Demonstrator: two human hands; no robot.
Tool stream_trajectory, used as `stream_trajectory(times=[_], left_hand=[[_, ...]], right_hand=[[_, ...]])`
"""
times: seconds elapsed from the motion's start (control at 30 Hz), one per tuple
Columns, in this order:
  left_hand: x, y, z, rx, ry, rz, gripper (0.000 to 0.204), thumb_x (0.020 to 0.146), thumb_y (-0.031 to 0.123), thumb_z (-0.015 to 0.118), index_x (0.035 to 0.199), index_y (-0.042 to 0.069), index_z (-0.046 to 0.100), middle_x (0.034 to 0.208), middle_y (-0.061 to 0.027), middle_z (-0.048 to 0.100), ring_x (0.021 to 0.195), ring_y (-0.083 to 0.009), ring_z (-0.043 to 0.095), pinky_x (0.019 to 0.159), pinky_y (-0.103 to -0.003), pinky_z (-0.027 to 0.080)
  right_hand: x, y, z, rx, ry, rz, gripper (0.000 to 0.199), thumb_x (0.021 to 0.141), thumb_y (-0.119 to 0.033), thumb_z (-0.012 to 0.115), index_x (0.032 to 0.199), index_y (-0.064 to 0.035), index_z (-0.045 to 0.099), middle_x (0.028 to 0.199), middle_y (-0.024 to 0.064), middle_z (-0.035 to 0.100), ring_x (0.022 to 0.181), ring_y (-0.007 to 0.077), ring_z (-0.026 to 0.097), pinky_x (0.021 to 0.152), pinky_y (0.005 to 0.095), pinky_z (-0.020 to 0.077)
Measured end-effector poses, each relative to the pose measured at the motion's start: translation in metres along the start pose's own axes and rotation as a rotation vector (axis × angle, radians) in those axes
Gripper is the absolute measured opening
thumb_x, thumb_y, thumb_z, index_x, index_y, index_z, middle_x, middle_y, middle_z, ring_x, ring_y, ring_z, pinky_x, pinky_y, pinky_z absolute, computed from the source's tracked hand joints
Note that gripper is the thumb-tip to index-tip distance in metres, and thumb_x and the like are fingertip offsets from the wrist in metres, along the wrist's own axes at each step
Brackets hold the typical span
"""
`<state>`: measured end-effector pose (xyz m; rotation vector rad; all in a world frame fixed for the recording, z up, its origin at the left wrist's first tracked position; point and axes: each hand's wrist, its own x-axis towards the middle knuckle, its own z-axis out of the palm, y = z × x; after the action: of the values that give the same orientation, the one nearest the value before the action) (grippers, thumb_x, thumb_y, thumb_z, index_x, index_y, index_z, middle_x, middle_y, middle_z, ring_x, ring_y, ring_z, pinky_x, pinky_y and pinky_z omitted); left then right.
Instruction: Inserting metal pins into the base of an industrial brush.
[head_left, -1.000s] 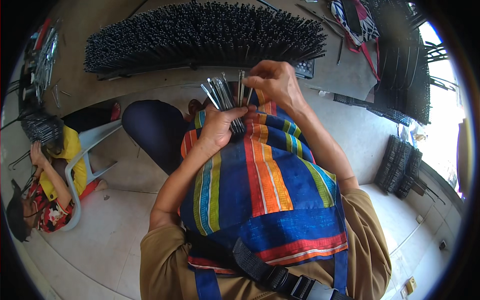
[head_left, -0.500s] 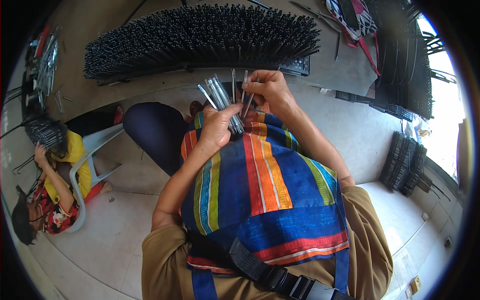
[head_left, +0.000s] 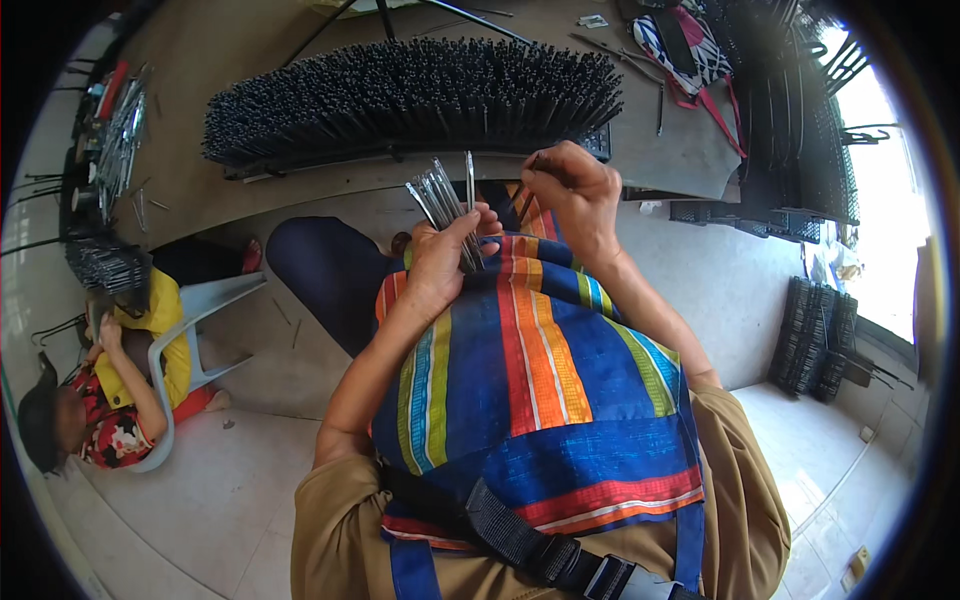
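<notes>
My left hand (head_left: 440, 262) is closed round a bundle of thin silvery metal rods (head_left: 437, 200), whose upper ends fan out above my thumb. One rod (head_left: 470, 180) stands a little apart from the rest, near the fingertips. To its right, my right hand (head_left: 588, 200) is raised with the fingers pinched on a thin dark rod (head_left: 527, 206); part of that rod is hidden by the fingers. Both hands are above my striped apron (head_left: 540, 340). Beyond them, on the table, a long rack (head_left: 345, 158) holds a dense block of upright black rods (head_left: 410, 100).
The brown table (head_left: 300, 195) has its near edge just past my hands. Pliers (head_left: 620, 55) and a patterned cloth (head_left: 685, 50) lie at the far right. Silvery rods (head_left: 120, 135) lie at the left. A co-worker (head_left: 120, 390) sits on a grey chair (head_left: 190, 305). Black racks (head_left: 812, 335) stand right.
My right hand has moved right, away from the bundle, with a rod in its pinch. The left hand still holds its rods. The whole view has shifted slightly.
</notes>
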<state>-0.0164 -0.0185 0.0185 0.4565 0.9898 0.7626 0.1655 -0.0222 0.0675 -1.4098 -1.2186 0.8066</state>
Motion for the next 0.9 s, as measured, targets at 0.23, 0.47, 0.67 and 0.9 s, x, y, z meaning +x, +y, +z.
stream_trajectory(times=[0.23, 0.47, 0.67, 0.9], left_hand=[[-0.009, 0.013, -0.005, -0.208, -0.109, -0.159, 0.012, 0.089, 0.008, 0.061, 0.095, -0.001, 0.065, 0.087, -0.0094, 0.068, 0.074, -0.019, 0.068, 0.064, -0.031, 0.057], [-0.009, 0.001, -0.02, 0.005, -0.16, -0.084, 0.011, 0.084, 0.003, 0.063, 0.095, -0.001, 0.066, 0.085, -0.0094, 0.068, 0.073, -0.0182, 0.067, 0.065, -0.029, 0.056], [-0.006, 0.003, 0.007, -0.006, -0.146, -0.117, 0.019, 0.086, 0.007, 0.063, 0.103, 0.0, 0.065, 0.085, -0.0089, 0.069, 0.071, -0.0188, 0.068, 0.064, -0.03, 0.056], [-0.001, -0.001, 0.016, 0.016, -0.241, -0.179, 0.016, 0.085, 0.004, 0.064, 0.1, -0.002, 0.064, 0.084, -0.0123, 0.068, 0.069, -0.0213, 0.067, 0.064, -0.032, 0.056]], right_hand=[[-0.02, -0.021, 0.011, -0.592, -0.564, -0.859, 0.023, 0.065, -0.017, 0.064, 0.085, -0.0061, 0.061, 0.079, 0.0065, 0.051, 0.071, 0.025, 0.058, 0.065, 0.0377, 0.0487], [-0.031, -0.025, 0.017, -0.5, -0.534, -0.838, 0.008, 0.07, -0.012, 0.061, 0.076, -0.0068, 0.061, 0.076, 0.0063, 0.054, 0.07, 0.0235, 0.061, 0.06, 0.0357, 0.0499], [-0.018, 0.002, -0.012, 0.33, 0.057, 0.208, 0.005, 0.085, -0.002, 0.065, 0.089, 0.0012, 0.066, 0.065, 0.0004, 0.06, 0.051, 0.0056, 0.054, 0.047, 0.02, 0.0419], [-0.009, 0.036, -0.022, 0.621, -0.236, 0.701, 0.008, 0.087, -0.006, 0.065, 0.092, 0.0004, 0.065, 0.069, 0.0052, 0.063, 0.044, 0.0084, 0.05, 0.038, 0.022, 0.0375]])
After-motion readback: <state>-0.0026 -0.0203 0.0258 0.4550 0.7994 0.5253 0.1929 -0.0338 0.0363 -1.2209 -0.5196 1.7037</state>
